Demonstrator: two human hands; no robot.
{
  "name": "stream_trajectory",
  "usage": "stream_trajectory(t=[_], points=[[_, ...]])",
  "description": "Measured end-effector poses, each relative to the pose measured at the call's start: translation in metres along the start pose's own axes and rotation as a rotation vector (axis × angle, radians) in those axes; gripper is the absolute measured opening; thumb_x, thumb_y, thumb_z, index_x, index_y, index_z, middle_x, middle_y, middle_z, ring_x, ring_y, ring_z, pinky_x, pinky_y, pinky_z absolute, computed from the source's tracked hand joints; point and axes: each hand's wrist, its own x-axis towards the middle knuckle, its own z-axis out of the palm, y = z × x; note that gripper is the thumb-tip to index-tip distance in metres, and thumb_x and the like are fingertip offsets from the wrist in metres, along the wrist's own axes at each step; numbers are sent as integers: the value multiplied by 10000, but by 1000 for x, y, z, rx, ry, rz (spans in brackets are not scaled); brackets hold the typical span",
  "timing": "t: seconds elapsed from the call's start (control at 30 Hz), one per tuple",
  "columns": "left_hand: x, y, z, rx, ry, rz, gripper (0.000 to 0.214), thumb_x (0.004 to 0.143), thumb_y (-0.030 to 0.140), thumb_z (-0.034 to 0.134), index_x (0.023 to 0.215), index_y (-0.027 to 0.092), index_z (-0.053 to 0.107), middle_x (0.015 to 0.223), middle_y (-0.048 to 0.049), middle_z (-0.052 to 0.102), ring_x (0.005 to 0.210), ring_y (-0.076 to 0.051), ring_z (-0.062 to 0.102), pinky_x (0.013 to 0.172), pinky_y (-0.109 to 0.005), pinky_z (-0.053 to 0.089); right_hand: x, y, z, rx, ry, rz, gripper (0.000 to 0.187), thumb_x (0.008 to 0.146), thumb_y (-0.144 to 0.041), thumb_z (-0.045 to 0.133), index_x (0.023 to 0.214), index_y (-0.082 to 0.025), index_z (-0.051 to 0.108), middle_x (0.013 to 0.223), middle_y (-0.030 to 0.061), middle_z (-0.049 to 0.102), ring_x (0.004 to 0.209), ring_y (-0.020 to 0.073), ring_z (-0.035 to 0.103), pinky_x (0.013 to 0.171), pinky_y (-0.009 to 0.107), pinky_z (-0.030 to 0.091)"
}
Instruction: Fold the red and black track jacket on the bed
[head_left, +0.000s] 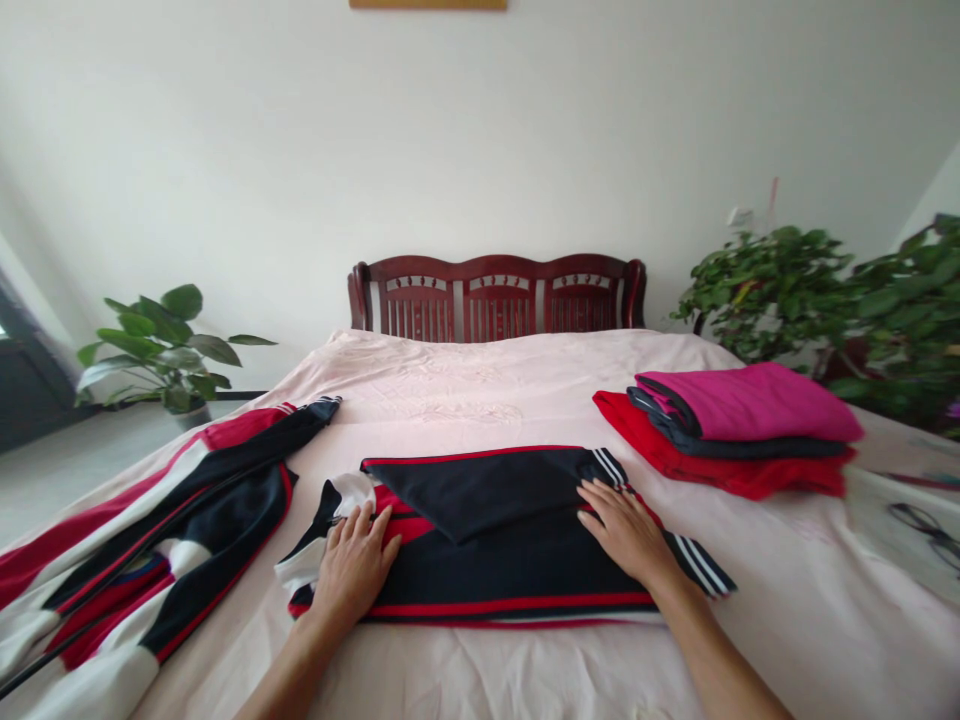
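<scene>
In front of me lies a navy jacket (517, 565) with red piping and white-striped cuffs, partly folded, one sleeve laid across its body. Its white and red collar end points left. My left hand (356, 555) rests flat near that collar end, fingers spread. Over by the striped cuff, my right hand (619, 525) also lies flat on the cloth with its fingers apart. A second jacket (217, 520) in navy, red and white is spread unfolded on the left of the bed.
A pink bedspread (465, 400) covers the bed. At right sits a stack of folded clothes (750, 400), magenta on top and red below, with eyeglasses (926, 525) farther right. Potted plants (169, 345) flank the bed; a dark wooden headboard (499, 300) stands behind.
</scene>
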Motion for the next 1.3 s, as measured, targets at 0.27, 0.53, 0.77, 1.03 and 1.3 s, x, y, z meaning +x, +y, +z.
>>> stream_trajectory(t=[0.27, 0.53, 0.77, 1.03, 1.3], points=[[0, 0, 0, -1, 3, 2, 510, 960, 442, 429, 1423, 245, 509, 1508, -128, 465, 1400, -302, 405, 1134, -467, 315, 0, 0, 0, 8, 6, -6, 471, 949, -417, 391, 1336, -220, 576, 1428, 67, 557, 1378, 227, 438, 1150, 486, 309], [0, -1, 1, 22, -10, 10, 510, 961, 446, 420, 1421, 244, 510, 1508, -124, 467, 1403, -297, 403, 1127, -457, 320, -1, -1, -1, 27, 17, -7, 458, 947, -417, 388, 1319, -243, 590, 1413, 67, 571, 1368, 239, 451, 1140, 508, 318], [1, -2, 3, 5, -1, 8, 510, 957, 445, 422, 1416, 244, 517, 1506, -125, 470, 1403, -296, 405, 1133, -463, 314, -1, -1, -1, 12, 14, -7, 454, 947, -416, 395, 1317, -242, 591, 1413, 65, 571, 1364, 238, 457, 1139, 501, 326], [0, -1, 2, 16, -5, -1, 513, 961, 453, 410, 1421, 247, 510, 1508, -119, 469, 1410, -290, 395, 1136, -452, 311, -1, -2, -3, -6, 3, -8, 469, 954, -415, 391, 1333, -213, 579, 1421, 75, 562, 1369, 239, 450, 1139, 499, 328], [1, -2, 5, 2, 1, -5, 515, 960, 449, 409, 1425, 250, 507, 1508, -121, 468, 1407, -295, 398, 1139, -454, 303, -1, -1, -2, 5, -1, -7, 460, 954, -407, 404, 1337, -221, 578, 1419, 78, 565, 1369, 244, 448, 1140, 503, 324]])
